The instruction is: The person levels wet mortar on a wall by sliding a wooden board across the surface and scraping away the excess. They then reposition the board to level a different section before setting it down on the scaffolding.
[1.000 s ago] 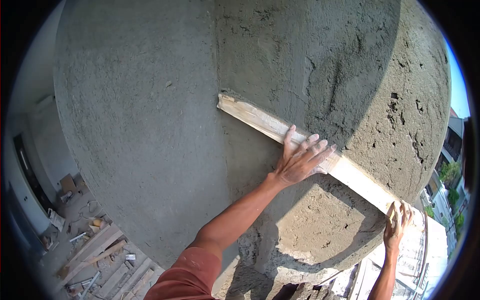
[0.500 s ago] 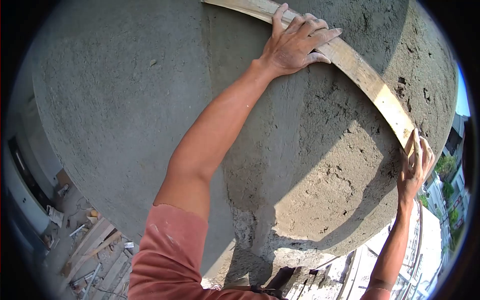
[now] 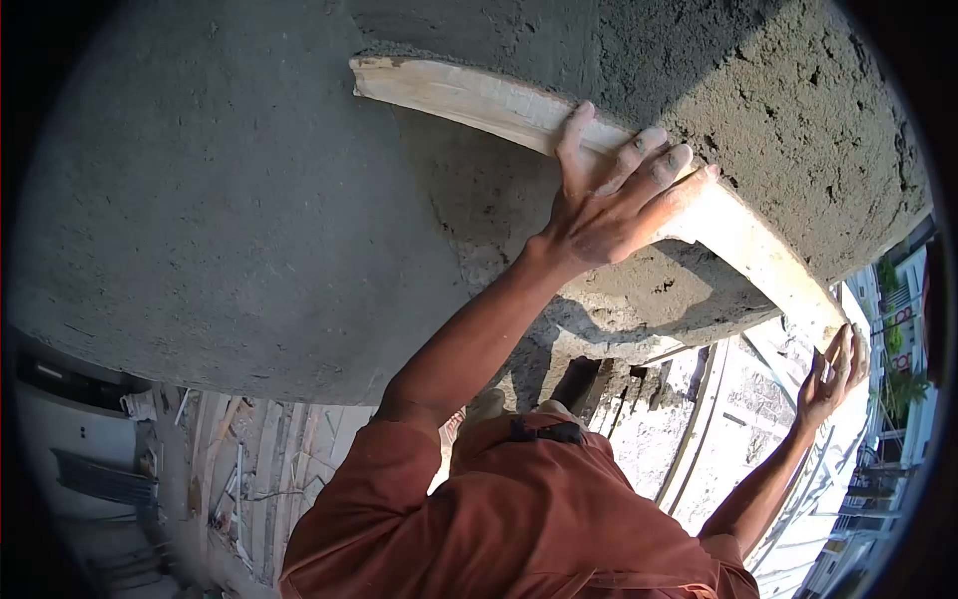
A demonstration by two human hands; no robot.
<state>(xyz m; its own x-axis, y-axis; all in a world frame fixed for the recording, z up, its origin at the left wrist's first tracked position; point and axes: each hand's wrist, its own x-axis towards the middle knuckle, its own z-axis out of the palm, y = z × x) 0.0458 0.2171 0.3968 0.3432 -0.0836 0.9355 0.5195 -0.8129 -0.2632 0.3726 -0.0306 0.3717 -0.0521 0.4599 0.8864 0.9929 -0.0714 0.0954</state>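
Note:
A long pale wooden board [image 3: 459,95] lies against a grey cement-plastered wall [image 3: 249,200], with wet mortar along its upper edge near the left end. My left hand [image 3: 624,195] presses on the board's middle, fingers over its face and powdered with cement. At the board's lower right end, my right hand [image 3: 836,374] grips it with bent fingers. Smooth plaster shows left of the board. Rough, pitted mortar [image 3: 798,130] shows above and to its right, partly in sunlight.
Planks [image 3: 264,449] and debris lie on the ground at lower left. White sunlit boards and rubble [image 3: 738,399] are below the wall at right. Buildings and plants [image 3: 903,389] stand beyond at the far right.
The board and both hands have moved down along the wall, and the view has tilted. The board's left end and more of the shirt and ground now show.

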